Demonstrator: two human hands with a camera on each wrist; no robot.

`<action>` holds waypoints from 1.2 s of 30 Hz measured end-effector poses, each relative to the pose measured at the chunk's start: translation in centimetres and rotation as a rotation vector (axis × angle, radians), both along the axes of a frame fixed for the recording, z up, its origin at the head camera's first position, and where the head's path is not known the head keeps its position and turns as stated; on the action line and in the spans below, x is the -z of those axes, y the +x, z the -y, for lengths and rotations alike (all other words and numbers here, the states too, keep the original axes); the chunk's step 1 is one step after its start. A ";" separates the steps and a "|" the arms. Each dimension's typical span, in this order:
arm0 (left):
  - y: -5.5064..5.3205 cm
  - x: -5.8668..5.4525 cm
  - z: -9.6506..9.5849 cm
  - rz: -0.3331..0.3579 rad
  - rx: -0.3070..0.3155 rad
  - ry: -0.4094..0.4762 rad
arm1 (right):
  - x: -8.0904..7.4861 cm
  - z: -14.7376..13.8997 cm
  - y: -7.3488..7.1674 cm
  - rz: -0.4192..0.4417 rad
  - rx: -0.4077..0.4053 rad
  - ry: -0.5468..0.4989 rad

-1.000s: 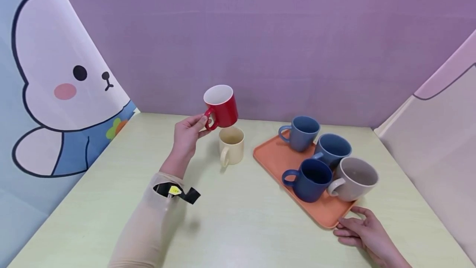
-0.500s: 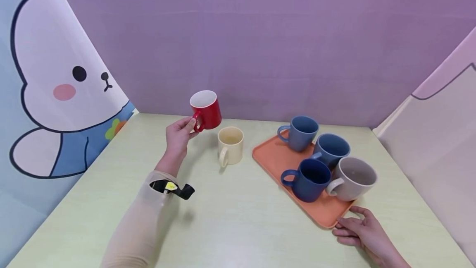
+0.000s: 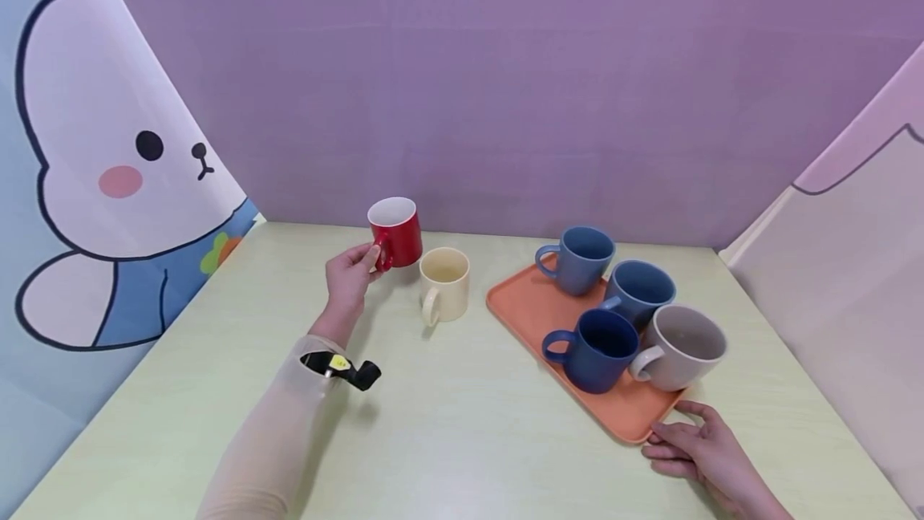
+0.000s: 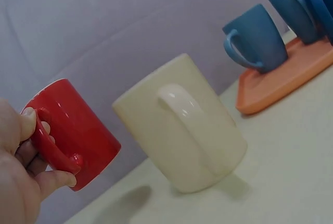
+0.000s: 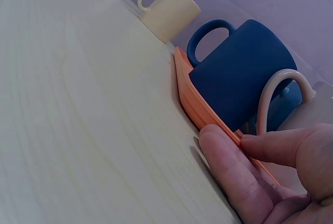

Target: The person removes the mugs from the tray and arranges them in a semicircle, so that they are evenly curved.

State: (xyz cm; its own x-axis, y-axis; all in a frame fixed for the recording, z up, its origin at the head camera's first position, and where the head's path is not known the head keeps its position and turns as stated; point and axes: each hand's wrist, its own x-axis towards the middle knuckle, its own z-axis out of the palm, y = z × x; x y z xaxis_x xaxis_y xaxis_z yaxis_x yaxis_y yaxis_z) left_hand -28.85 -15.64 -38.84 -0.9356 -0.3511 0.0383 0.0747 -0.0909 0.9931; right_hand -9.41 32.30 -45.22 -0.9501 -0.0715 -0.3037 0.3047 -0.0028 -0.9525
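Observation:
My left hand (image 3: pixel 348 279) grips a red mug (image 3: pixel 401 237) with a white inside by its handle. In the left wrist view the mug hangs over the table, its shadow lying apart below it. Just right of it stands a cream mug (image 3: pixel 445 286), upright, handle toward me. At the right, my right hand (image 3: pixel 703 452) pinches the near corner of an orange tray (image 3: pixel 516 295), thumb on the rim and fingers along the outside. The tray bears a dark blue mug (image 3: pixel 599 355), a grey mug (image 3: pixel 682 351) and two grey-blue mugs, one at the far corner (image 3: pixel 586 259), one in the middle (image 3: pixel 642 287).
A pale wood-grain table (image 3: pixel 447 424) lies under everything. Behind it rises a purple cloth backdrop (image 3: pixel 505 87). A printed cartoon panel (image 3: pixel 79 183) stands along the left side and a pale panel (image 3: pixel 852 279) along the right.
My left hand has moved the red mug left, away from above the cream mug, then lowered it toward the table. The right hand has kept its hold on the tray, which has stayed in place.

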 end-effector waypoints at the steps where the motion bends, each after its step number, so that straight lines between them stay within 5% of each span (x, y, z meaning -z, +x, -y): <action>1: 0.0 0.2 0.0 0.003 -0.001 -0.003 | 0.0 0.0 0.0 -0.002 0.000 0.001; 20: -0.2 3.5 -1.3 0.033 0.010 -0.057 | 0.5 -0.1 0.0 -0.027 -0.010 -0.012; 36: 0.2 4.3 -2.1 0.035 0.022 -0.062 | 0.2 -0.1 0.0 -0.009 -0.004 -0.004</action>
